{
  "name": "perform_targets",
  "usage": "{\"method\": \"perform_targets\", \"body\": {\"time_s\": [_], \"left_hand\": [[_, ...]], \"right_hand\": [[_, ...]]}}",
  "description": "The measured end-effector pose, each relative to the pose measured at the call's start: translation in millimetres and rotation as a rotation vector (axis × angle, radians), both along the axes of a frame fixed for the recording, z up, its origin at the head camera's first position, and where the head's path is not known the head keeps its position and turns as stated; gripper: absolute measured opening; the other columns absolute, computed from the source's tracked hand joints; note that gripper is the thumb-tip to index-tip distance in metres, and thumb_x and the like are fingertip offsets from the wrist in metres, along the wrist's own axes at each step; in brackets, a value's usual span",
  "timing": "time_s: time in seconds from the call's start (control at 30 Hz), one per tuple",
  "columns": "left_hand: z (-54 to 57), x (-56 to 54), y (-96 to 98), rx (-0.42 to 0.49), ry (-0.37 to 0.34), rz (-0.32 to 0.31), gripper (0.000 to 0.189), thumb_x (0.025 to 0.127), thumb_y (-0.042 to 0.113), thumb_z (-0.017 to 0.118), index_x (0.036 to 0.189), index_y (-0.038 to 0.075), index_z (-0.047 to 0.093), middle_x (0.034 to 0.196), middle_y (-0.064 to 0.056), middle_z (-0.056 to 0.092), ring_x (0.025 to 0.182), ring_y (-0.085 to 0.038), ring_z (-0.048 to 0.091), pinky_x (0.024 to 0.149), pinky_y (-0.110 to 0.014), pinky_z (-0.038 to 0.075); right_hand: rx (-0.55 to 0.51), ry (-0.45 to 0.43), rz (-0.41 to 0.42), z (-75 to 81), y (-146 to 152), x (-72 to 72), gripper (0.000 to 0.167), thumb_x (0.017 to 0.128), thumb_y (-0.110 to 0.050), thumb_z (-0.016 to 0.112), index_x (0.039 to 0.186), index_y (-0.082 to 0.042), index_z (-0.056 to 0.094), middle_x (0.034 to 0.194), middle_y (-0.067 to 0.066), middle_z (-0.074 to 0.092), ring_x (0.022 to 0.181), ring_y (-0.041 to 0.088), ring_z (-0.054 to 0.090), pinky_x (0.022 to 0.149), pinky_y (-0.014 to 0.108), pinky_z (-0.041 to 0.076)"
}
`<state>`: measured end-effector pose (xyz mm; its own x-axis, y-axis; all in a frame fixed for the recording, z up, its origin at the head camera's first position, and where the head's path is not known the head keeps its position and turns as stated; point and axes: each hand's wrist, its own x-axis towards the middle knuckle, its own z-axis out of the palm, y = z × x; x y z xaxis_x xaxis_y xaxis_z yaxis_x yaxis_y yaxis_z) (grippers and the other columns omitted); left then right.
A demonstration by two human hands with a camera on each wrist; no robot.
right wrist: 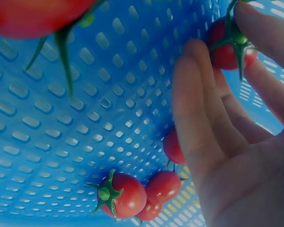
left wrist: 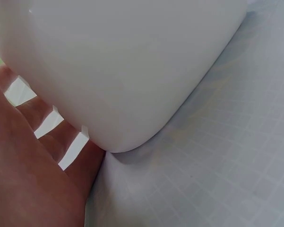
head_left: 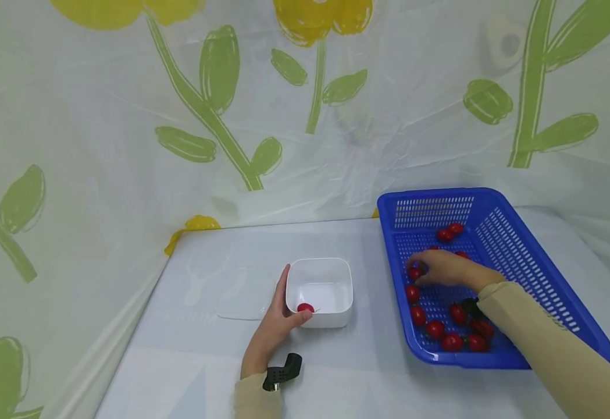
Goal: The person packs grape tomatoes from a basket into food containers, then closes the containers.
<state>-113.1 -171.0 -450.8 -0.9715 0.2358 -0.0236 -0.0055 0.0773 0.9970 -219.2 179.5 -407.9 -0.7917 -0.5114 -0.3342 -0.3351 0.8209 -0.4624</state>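
Seemingly for steadiness, the left hand (head_left: 273, 324) clasps the white box (head_left: 332, 320) at its eight o'clock, while the right hand (head_left: 448, 269) pinches a tomato (right wrist: 229, 53) near the blue basket's (head_left: 521, 228) nine-o'clock wall.

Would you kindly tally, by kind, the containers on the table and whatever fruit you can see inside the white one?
Blue basket: 1
White container: 1
Red tomato visible in the white container: 1
Total: 3
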Motion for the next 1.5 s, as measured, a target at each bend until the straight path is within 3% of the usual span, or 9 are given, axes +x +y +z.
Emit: {"method": "perform_targets", "body": {"time_s": [0.33, 0.6, 0.77, 0.97, 1.13, 1.5], "left_hand": [[0.3, 1.3, 0.0, 0.002, -0.009, 0.004, 0.088, 0.08, 0.011, 0.063, 0.143, 0.033, 0.005, 0.144, 0.008, 0.018, 0.129, -0.017, 0.022, 0.103, -0.046, 0.021], [3.1, 1.6, -0.8, 0.011, -0.002, -0.003, 0.089, 0.08, 0.013, 0.064, 0.143, 0.032, 0.004, 0.144, 0.005, 0.016, 0.13, -0.018, 0.02, 0.104, -0.044, 0.02], [3.1, 0.7, 0.4, 0.017, -0.001, -0.007, 0.089, 0.08, 0.014, 0.064, 0.143, 0.03, 0.004, 0.145, 0.003, 0.016, 0.129, -0.02, 0.021, 0.103, -0.045, 0.021], [3.0, 3.2, 1.2, 0.018, -0.001, -0.002, 0.089, 0.079, 0.013, 0.064, 0.144, 0.03, 0.005, 0.144, 0.003, 0.018, 0.128, -0.021, 0.023, 0.103, -0.046, 0.022], [5.2, 3.6, 1.5, -0.002, -0.015, 0.014, 0.088, 0.08, 0.013, 0.063, 0.143, 0.033, 0.005, 0.144, 0.007, 0.018, 0.129, -0.016, 0.021, 0.103, -0.046, 0.02], [3.0, 2.5, 0.1, 0.003, 0.013, 0.007, 0.088, 0.079, 0.013, 0.064, 0.142, 0.035, 0.007, 0.145, 0.006, 0.017, 0.131, -0.019, 0.019, 0.103, -0.048, 0.018]], "right_hand": [[-0.05, 0.021, -0.024, 4.5, 6, 0.7, 0.033, 0.077, -0.012, 0.066, 0.108, -0.006, 0.058, 0.097, 0.005, 0.06, 0.087, 0.022, 0.056, 0.075, 0.043, 0.047], [-0.113, 0.126, -0.024, 26.1, 5, 6.7, 0.035, 0.078, -0.014, 0.066, 0.111, -0.003, 0.058, 0.097, 0.008, 0.056, 0.086, 0.022, 0.054, 0.073, 0.04, 0.049], [-0.123, 0.182, -0.034, 40.6, 6, 11.4, 0.037, 0.079, -0.016, 0.066, 0.114, -0.006, 0.057, 0.104, 0.007, 0.059, 0.093, 0.024, 0.055, 0.079, 0.043, 0.047], [-0.15, 0.26, -0.049, 58.9, 5, 22.9, 0.038, 0.084, -0.024, 0.062, 0.118, -0.01, 0.056, 0.109, 0.007, 0.059, 0.097, 0.023, 0.055, 0.081, 0.045, 0.045], [-0.208, 0.386, -0.071, 74.4, -3, 33.5, 0.039, 0.086, -0.034, 0.058, 0.12, -0.016, 0.055, 0.107, 0.003, 0.057, 0.085, 0.017, 0.052, 0.072, 0.037, 0.045], [-0.391, 0.469, -0.14, 92.5, -25, 63.2, 0.036, 0.084, -0.018, 0.062, 0.119, -0.021, 0.054, 0.115, 0.0, 0.05, 0.095, 0.019, 0.051, 0.076, 0.04, 0.048]]}}
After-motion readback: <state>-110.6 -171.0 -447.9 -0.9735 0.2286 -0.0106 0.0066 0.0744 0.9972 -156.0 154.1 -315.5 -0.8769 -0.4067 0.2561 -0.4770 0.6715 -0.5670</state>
